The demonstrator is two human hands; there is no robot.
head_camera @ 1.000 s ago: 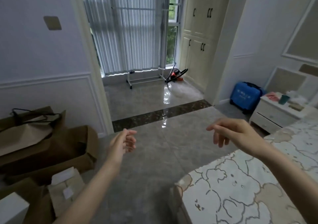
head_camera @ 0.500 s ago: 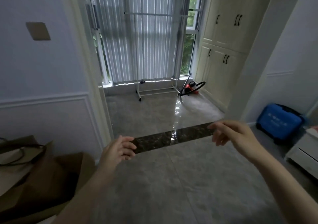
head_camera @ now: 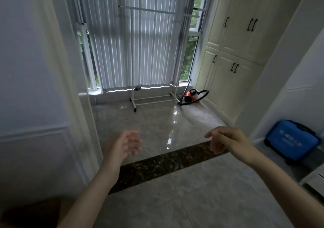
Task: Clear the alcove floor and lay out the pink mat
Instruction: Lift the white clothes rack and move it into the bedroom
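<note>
Above alcove floor (head_camera: 157, 122), two empty hands

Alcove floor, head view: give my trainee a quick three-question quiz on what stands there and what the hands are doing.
1. True or false: the left hand and right hand both hold nothing.
2. What stands on the alcove floor in front of the vertical blinds? A) white clothes rack B) brown stool C) pink mat
3. Which item lies in the alcove's right corner, by the cream cabinets?

Key:
1. True; fingers relaxed.
2. A, the white clothes rack.
3. The orange vacuum cleaner.
</note>
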